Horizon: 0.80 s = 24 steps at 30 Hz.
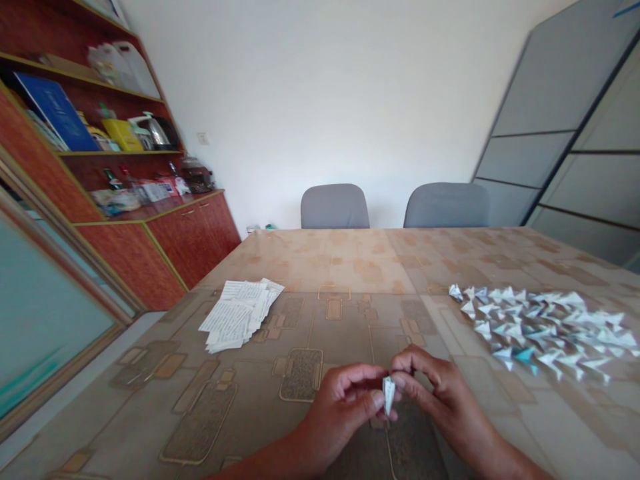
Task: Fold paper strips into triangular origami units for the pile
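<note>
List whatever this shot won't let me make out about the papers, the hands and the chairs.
- Folded paper, far side: head view, covered by fingers of the left hand and right hand.
- Printed slips: head view, words too small; overlap hides their number.
- Forearms: head view, cut off by the bottom edge.
- Seats of the gray chairs: head view, behind the table.

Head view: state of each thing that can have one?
Paper piece: folded small, held in fingertips
Left hand: closed on the piece
Right hand: pinching at its upper end
Paper sheets: unfolded, loosely piled
Paper figures: folded, set out in rough rows
Cupboard doors: shut
Kettle: on or off, cannot tell
</note>
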Tool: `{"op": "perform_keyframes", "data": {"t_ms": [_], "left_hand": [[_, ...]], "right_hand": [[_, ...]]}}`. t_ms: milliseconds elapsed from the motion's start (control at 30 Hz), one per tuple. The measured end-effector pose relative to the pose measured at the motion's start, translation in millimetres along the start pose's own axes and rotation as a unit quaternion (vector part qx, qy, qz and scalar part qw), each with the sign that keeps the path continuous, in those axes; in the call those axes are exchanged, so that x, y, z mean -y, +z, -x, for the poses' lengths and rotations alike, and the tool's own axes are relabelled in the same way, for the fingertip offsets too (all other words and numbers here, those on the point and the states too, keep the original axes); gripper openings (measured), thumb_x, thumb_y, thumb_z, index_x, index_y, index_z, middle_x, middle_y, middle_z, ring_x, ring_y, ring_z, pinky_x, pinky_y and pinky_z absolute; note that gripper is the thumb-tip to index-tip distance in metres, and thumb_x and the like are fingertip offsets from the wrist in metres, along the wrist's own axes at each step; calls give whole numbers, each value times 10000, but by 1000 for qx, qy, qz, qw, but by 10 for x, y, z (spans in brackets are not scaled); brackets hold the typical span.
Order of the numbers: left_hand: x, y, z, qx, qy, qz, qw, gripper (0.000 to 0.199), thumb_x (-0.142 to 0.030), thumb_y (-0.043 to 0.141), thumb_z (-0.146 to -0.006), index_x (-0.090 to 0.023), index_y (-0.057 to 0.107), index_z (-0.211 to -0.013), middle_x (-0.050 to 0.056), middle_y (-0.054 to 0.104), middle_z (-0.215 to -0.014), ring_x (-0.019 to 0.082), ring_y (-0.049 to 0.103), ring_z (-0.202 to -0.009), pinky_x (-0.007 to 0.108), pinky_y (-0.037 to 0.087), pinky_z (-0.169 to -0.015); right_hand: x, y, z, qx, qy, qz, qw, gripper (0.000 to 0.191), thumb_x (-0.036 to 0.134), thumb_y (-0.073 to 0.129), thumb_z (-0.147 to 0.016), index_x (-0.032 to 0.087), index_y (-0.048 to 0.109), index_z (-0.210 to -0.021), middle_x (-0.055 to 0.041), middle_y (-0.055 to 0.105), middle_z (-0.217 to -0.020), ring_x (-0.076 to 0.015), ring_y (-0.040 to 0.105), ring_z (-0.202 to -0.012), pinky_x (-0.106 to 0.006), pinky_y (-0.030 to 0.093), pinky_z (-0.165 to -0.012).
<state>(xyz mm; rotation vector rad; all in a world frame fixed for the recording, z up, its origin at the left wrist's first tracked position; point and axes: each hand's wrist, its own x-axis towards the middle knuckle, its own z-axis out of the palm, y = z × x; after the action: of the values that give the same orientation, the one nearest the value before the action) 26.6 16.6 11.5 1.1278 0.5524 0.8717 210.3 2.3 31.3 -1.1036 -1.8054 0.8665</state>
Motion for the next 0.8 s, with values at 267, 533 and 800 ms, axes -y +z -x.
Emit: {"op": "perform_keyframes", "data": {"t_ms": [267, 533, 800], "left_hand": [[-22, 39, -10, -12, 2, -30, 999, 223, -331, 683, -808, -118, 676, -874, 42, 666, -714, 138, 639, -642, 230, 481, -644], [88, 41, -57, -118, 20, -86, 989, 178, -261, 678, -734, -169, 535, -684, -1, 635, -640, 146, 630, -586, 233, 495, -575], [9, 45, -23, -160, 106, -310, 931, 110, -135, 590, -761, -157, 690, -723, 27, 654, -710, 152, 592, -694, 232, 438, -669]], "right_hand": [[-47, 62, -23, -9, 35, -61, 998, 305, 405, 525, -925, 186, 543, -713, 21, 553, -639, -133, 545, -602, -216, 411, -567], [-13, 96, -39, -17, 68, -58, 996, 344, 440, 513, -906, 175, 552, -691, 6, 549, -628, -147, 530, -610, -233, 401, -581], [-52, 137, -19, -50, 64, -15, 997, 309, 411, 511, -898, 179, 548, -699, 24, 495, -622, -140, 502, -590, -227, 388, -551]]}}
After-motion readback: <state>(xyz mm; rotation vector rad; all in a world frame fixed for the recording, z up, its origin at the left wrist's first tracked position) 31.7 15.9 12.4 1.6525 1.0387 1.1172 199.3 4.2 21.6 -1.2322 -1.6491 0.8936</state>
